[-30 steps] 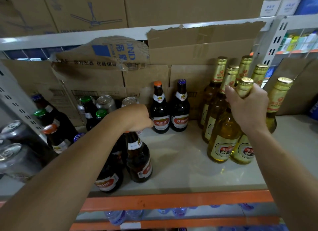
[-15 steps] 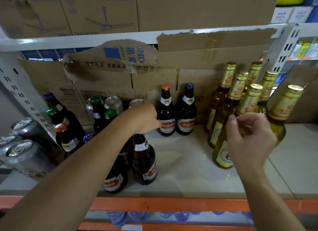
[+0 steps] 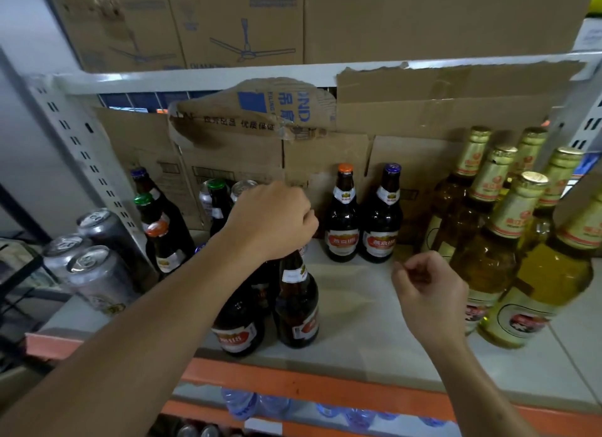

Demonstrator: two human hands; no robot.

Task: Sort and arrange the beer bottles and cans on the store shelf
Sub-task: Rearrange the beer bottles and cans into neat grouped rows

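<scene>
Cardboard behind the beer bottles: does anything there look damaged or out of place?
Yes. The cardboard backing is torn: a ragged flap with blue print sags forward near the top. Silver cans stand mixed among green-capped bottles at the back left, behind the brown bottle that the left hand grips.

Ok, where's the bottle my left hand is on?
Head view, left of centre: the bottle stands near the shelf's orange front edge, its neck under the left hand, with another dark bottle close on its left.
</scene>
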